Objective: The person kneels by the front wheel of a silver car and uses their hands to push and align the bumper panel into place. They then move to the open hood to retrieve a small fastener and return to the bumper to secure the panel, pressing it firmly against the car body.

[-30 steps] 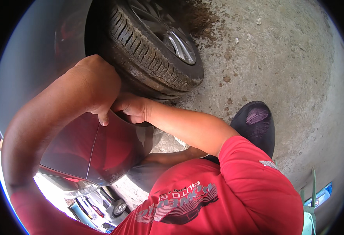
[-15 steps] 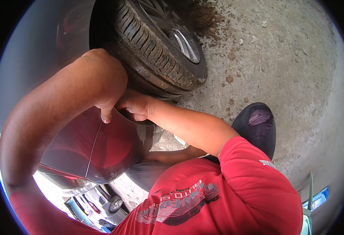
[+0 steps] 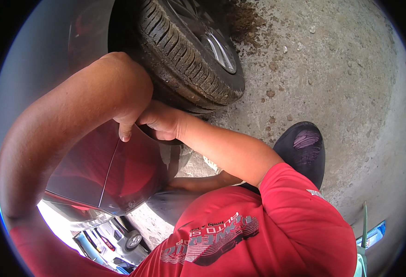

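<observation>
A dark, glossy car body [image 3: 87, 168] curves beside a dirt-caked tire [image 3: 184, 64] on a silver alloy wheel. My left hand [image 3: 130, 99] reaches over the wheel arch from the left, thumb down on the panel edge, other fingers hidden inside. Just right of it, my right hand [image 3: 161, 121] is closed at the lower edge of the arch, against the body panel; whatever its fingers hold is hidden.
My dark-clad knee [image 3: 300, 154] rests right of my right arm on stained concrete floor [image 3: 346, 87]. At the bottom left, a white vehicle [image 3: 124, 242] shows in the background. A green object [image 3: 364, 231] and a blue object [image 3: 376, 233] sit at the lower right.
Both hands appear slightly higher and farther right in the picture, along with a slight shift of the tire in view. Their grip at the arch looks unchanged.
</observation>
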{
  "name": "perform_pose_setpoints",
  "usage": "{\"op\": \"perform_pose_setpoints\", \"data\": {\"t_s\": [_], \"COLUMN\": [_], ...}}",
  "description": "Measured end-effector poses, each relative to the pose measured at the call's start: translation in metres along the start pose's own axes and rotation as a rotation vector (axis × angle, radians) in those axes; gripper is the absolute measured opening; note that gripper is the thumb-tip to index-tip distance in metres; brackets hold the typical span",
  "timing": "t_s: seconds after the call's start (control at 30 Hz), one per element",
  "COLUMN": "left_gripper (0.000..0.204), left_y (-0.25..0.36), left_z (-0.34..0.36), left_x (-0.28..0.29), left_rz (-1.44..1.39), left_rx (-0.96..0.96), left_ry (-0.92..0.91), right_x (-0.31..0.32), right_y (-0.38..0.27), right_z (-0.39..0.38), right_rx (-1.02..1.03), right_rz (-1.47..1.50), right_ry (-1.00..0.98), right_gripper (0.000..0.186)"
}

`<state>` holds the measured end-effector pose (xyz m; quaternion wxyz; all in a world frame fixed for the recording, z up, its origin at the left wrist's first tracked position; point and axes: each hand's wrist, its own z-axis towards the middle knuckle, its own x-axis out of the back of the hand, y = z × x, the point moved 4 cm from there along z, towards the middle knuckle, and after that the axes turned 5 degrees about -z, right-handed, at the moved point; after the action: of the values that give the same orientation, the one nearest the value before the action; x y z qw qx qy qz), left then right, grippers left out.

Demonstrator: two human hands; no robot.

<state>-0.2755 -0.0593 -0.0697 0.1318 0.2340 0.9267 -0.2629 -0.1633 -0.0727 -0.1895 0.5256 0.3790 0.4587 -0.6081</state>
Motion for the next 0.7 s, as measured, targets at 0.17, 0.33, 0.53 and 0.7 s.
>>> {"op": "perform_pose_setpoints", "data": {"t_s": [0.17,0.33,0.53,0.7], "left_gripper": [0.046,0.045,0.049,0.052], "left_y": [0.0,0.001,0.0,0.023], "left_z": [-0.001,-0.002,-0.002,-0.037], "left_x": [-0.001,0.003,-0.002,0.016], "left_rz": [-0.023,-0.011,-0.04,0.033], "left_rx": [0.013,0.02,0.026,0.155], "left_ry": [0.017,0.0,0.004,0.149], "right_x": [0.0,0.011,0.003,0.003], "right_y": [0.001,0.015,0.011,0.006], "right_z": [0.001,0.015,0.009,0.004], "right_rx": [-0.056,-0.072,-0.059,-0.028], "right_rz": [0.028,0.107,0.148,0.195], "right_ry": [-0.01,-0.112,-0.119,-0.1], "right_gripper": [0.04,0.039,0.037,0.034]}}
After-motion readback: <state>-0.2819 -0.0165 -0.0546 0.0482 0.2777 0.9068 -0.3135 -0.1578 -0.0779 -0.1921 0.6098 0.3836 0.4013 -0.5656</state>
